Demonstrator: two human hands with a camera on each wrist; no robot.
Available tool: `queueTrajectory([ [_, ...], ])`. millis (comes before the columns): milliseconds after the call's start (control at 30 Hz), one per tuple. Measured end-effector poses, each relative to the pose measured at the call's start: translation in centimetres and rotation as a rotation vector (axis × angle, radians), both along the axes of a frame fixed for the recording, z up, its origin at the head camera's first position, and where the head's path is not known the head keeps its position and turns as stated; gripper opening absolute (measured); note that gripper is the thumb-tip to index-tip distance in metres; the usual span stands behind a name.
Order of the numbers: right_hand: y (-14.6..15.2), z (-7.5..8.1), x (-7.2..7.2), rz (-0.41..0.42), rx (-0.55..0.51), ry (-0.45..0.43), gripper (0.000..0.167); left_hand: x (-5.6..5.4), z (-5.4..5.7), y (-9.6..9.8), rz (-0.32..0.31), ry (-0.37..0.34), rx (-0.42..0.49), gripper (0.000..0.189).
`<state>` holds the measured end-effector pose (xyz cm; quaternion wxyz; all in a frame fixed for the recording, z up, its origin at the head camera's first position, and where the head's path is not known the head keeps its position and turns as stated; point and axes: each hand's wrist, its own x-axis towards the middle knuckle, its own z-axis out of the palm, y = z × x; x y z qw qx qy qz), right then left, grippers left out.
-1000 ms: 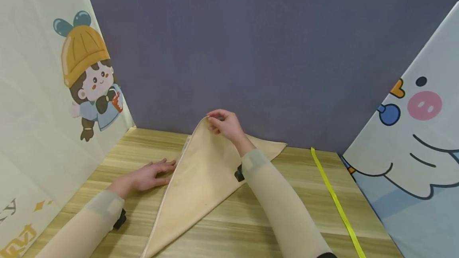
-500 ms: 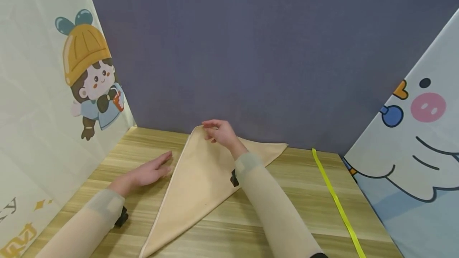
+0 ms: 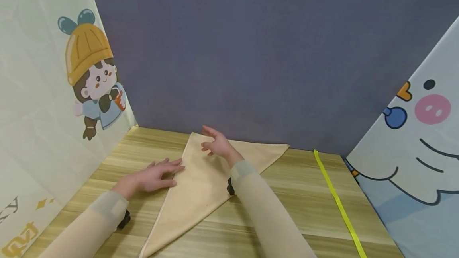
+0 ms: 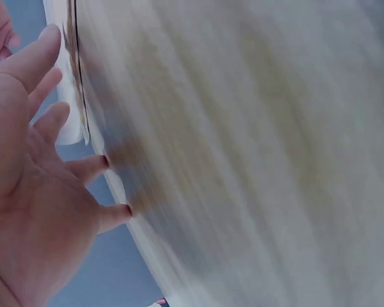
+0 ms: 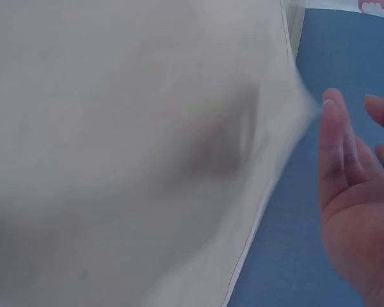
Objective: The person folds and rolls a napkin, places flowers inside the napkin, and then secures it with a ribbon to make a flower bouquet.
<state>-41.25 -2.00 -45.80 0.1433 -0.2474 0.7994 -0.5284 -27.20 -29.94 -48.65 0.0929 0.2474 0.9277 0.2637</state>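
Observation:
A beige cloth [image 3: 201,186], folded into a rough triangle, lies on the wood-grain table with its far corner near the back wall. My left hand [image 3: 155,176] is at the cloth's left edge, its fingers stretched out and the fingertips overlapping that edge. In the left wrist view two fingertips [image 4: 129,210] meet the table surface. Close over the far corner is my right hand [image 3: 218,145], fingers spread and nothing held between them. The right wrist view shows its thumb apart from the straight fingers, with a cloth corner [image 5: 304,109] beside the fingertips.
A yellow strip [image 3: 337,200] runs front to back along the right part of the table [image 3: 287,198]. Behind stands a dark blue-grey wall [image 3: 251,51]. Printed cartoon panels flank the table, a left panel [image 3: 28,90] and a right panel [image 3: 412,162].
My right hand has lowered and let go of the cloth's far corner, which now lies flatter. My left hand lifted slightly, then came back down further right, onto the cloth's edge.

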Motion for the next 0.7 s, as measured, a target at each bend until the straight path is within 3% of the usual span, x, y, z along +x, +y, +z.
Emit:
queueTrajectory([
  [200, 3.1, -1.2, -0.2, -0.011, 0.071, 0.040, 0.069, -0.2, -0.3, 0.4, -0.008, -0.021, -0.011, 0.062],
  [433, 8.5, -1.4, -0.5, -0.016, 0.176, 0.110, 0.063, 0.0, -0.2, 0.5, -0.001, -0.041, 0.001, 0.074],
  [700, 14.9, -1.9, 0.4, -0.006, 0.361, 0.126, 0.054, 0.5, -0.1, 0.7, -0.003, -0.045, 0.013, 0.076],
])
